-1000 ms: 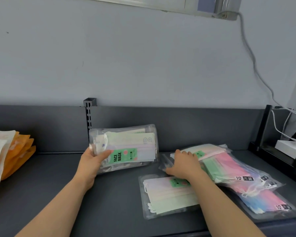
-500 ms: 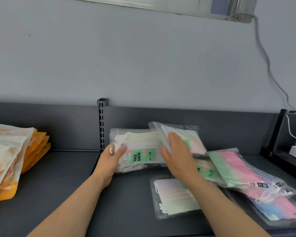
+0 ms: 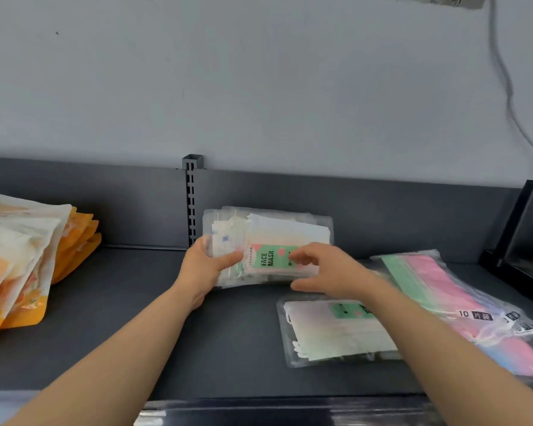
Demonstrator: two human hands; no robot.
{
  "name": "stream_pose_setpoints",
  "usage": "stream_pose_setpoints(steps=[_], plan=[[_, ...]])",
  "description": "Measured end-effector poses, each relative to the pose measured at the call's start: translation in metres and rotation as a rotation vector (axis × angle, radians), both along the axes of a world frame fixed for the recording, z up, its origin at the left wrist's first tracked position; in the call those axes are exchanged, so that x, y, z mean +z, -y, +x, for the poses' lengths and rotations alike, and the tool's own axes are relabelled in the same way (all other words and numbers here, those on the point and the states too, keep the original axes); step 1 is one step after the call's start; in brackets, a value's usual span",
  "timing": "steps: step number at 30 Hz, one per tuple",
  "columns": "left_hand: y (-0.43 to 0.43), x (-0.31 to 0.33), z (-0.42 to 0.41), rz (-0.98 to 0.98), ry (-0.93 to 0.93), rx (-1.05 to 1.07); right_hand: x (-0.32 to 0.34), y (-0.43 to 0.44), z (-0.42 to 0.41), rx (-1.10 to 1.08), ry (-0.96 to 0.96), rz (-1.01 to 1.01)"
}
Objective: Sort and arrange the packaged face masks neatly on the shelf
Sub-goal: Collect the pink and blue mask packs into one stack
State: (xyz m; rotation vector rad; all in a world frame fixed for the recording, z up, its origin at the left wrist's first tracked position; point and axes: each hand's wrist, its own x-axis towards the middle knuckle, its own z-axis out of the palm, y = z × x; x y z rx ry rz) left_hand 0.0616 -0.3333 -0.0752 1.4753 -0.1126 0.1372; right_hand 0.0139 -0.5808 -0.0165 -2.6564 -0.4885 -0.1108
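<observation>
Head view: left hand (image 3: 204, 269) holds mask packs (image 3: 279, 233) upright, lengthwise left-right.

We see clear upright packs (image 3: 286, 235) of cream masks, their label (image 3: 271, 259) mint green with pink blotches and black lettering. The flat pack (image 3: 330, 336) looks pastel, perhaps cream fading to green. The loose pile (image 3: 428, 281) is mint, pink and blue; the pouches (image 3: 74, 241) orange and white; the shelf (image 3: 136, 318) charcoal grey.
</observation>
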Motion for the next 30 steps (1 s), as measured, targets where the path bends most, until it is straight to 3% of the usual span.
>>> stream_pose_setpoints(steps=[3, 6, 11, 22, 27, 30], plan=[[-0.005, 0.005, -0.002, 0.074, 0.006, 0.044, 0.008, 0.026, -0.008, -0.03, -0.334, -0.289], [-0.009, 0.008, -0.004, 0.129, 0.014, 0.069, 0.004, 0.032, -0.011, -0.062, -0.405, -0.399], [-0.01, 0.005, -0.013, 0.084, 0.113, 0.069, 0.005, 0.026, -0.01, -0.026, -0.44, -0.346], [-0.004, 0.005, -0.018, 0.283, 0.31, 0.128, -0.003, 0.005, -0.009, 0.026, -0.426, -0.249], [-0.007, 0.005, -0.016, 0.284, 0.23, 0.088, -0.001, -0.003, -0.006, 0.086, -0.4, -0.006], [-0.009, 0.008, -0.018, 0.222, 0.231, 0.075, 0.02, -0.002, 0.003, 0.062, -0.2, 0.138]])
